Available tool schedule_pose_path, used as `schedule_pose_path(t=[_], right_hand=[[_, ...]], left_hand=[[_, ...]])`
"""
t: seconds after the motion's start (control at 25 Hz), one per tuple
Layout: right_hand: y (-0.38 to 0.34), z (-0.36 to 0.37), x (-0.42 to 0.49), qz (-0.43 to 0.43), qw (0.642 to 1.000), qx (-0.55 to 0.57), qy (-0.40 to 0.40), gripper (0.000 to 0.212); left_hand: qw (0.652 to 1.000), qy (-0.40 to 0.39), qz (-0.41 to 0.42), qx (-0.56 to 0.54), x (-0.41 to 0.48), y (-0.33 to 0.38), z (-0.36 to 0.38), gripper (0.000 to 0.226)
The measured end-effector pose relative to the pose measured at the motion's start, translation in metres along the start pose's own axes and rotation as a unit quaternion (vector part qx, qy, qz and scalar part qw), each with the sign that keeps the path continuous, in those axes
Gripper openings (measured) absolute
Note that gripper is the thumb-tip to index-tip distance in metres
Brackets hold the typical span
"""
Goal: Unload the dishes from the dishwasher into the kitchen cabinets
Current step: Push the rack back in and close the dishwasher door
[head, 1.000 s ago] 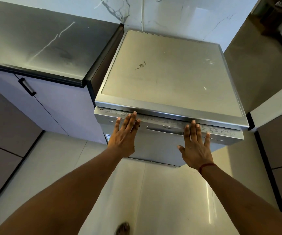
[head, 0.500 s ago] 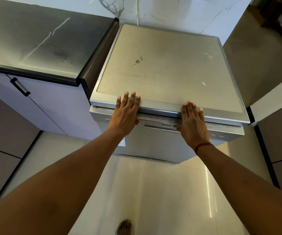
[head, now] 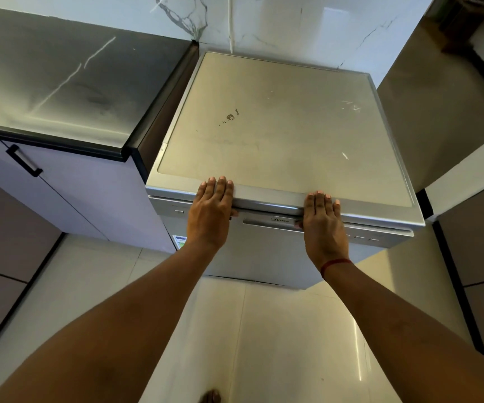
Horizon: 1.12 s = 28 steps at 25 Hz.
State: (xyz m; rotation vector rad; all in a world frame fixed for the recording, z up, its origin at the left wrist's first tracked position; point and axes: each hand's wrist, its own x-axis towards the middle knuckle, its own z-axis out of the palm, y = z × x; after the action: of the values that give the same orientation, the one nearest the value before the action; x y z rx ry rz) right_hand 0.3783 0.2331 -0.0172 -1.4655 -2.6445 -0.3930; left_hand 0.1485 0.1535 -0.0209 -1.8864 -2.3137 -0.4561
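Note:
A silver freestanding dishwasher (head: 278, 126) stands against the marble wall, its door (head: 264, 251) closed. No dishes are visible. My left hand (head: 210, 216) lies on the front edge of its top, fingers straight, thumb tucked under the lip beside the handle recess (head: 269, 221). My right hand (head: 323, 228), with a red thread at the wrist, rests the same way a little further right, its thumb at the recess's right end.
A dark counter (head: 60, 82) over a pale cabinet with a black handle (head: 24, 160) adjoins the dishwasher on the left. A brown and white wall (head: 452, 158) closes in on the right. Glossy tiled floor (head: 293, 344) lies below, my foot (head: 210, 397) at the bottom edge.
Both hands rose from the door's control panel onto the top's front edge and have settled there. My view has moved closer over the dishwasher.

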Motion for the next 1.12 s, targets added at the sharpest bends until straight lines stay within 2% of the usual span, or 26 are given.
schedule_pose_path(t=[0.16, 0.76, 1.0, 1.12], right_hand=[[0.002, 0.000, 0.001, -0.017, 0.999, -0.048, 0.016, 0.065], [-0.002, 0.006, 0.007, -0.001, 0.997, -0.076, 0.006, 0.069], [-0.002, 0.008, 0.012, 0.008, 0.995, -0.095, 0.009, 0.061], [-0.005, 0.007, 0.009, 0.022, 0.995, -0.100, 0.002, 0.055]], left_hand=[[1.000, 0.021, 0.009, 0.009, -0.001, -0.001, 0.001, 0.064], [0.999, 0.023, -0.023, 0.012, -0.003, 0.006, 0.002, 0.061], [0.998, 0.019, -0.053, 0.017, -0.002, 0.019, 0.002, 0.064], [0.999, 0.026, -0.022, 0.041, -0.002, 0.018, 0.001, 0.064]])
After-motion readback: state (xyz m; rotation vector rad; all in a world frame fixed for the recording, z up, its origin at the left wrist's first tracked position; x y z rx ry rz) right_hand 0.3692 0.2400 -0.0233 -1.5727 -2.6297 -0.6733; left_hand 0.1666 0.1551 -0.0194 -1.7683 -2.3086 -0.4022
